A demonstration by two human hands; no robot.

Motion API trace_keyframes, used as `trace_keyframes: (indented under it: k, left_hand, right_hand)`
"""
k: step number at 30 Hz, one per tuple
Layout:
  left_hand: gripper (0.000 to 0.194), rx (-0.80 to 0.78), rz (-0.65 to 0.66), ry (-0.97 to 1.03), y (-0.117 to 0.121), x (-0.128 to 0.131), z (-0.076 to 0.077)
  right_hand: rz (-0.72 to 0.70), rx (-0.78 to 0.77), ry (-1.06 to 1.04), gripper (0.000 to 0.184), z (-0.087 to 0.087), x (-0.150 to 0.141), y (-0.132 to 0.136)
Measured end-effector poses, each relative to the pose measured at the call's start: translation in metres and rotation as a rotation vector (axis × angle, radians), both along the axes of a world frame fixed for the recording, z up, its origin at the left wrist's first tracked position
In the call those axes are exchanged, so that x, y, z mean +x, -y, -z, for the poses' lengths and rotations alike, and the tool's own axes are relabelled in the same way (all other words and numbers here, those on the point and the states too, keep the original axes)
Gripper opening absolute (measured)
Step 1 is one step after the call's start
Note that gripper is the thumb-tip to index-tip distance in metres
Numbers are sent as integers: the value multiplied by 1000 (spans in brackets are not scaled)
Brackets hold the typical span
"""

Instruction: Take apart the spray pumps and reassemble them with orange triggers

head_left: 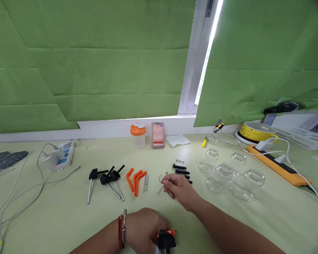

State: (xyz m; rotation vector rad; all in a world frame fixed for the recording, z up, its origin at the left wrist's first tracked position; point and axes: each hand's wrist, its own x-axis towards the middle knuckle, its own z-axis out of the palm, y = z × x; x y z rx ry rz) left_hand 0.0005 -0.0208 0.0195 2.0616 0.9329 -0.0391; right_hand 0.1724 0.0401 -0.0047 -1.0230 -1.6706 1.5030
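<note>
My left hand [145, 225] is closed around a black and orange nozzle-like piece [166, 240] at the bottom edge, its lower part cut off by the frame. My right hand [181, 192] pinches a thin pale rod [160, 190] between thumb and forefinger; its exact kind is too small to tell. Beyond that hand lie several black ribbed plastic parts [181, 167] and a spring [180, 161]. To its left are metal pins [147, 180] and bent orange levers [139, 181]. Farther left rest black heads with metal tubes [106, 179].
Several clear glass or plastic cups [224, 171] stand at the right, before an orange power strip [281, 165]. At the back are an orange-lidded cup [138, 135], a tissue [177, 140] and screwdrivers [218, 127]. White cables [39, 183] cross the left side near a white power strip [66, 155].
</note>
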Motion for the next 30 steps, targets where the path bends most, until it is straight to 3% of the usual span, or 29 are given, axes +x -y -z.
trace_keyframes:
  k: [4,6,8,11,14,16,18,21,23,25,27,30]
  left_hand:
    - [21,-15,-19,-52,-2,2,-3]
    - [24,-32,-65,-30,-1,1,-3]
    - [26,-44,-96,-9,0,0,-2]
    - [23,-7,-210,21,-2,0,1]
    - [17,151,-425,55,-5,0,5]
    - [11,255,-529,44,-8,0,8]
    - [11,312,-576,21,-8,0,10]
    - [13,372,-575,-32,-6,0,7]
    - [8,429,-572,-92,-7,-2,1]
    - [16,493,-600,-133,-10,-7,-8]
    - [20,547,-697,-172,-18,-17,-15]
    - [16,550,-968,-302,-36,-41,-17]
  right_hand:
    - [-125,670,398,30,17,-5,-9]
    - [-234,845,600,33,26,-10,-11]
    - [-272,882,685,36,29,-14,-11]
    - [-192,746,570,38,22,-11,-8]
    - [-102,369,256,44,10,-2,-3]
    - [-139,80,75,51,4,3,1]
    - [-252,-101,-27,48,1,5,7]
    - [-336,-122,-63,41,-3,2,13]
    - [-261,-75,-68,36,-7,4,12]
    - [-104,-43,-107,36,-12,10,5]
    - [77,-29,-188,36,-17,19,-4]
    - [170,-30,-246,34,-21,30,-14]
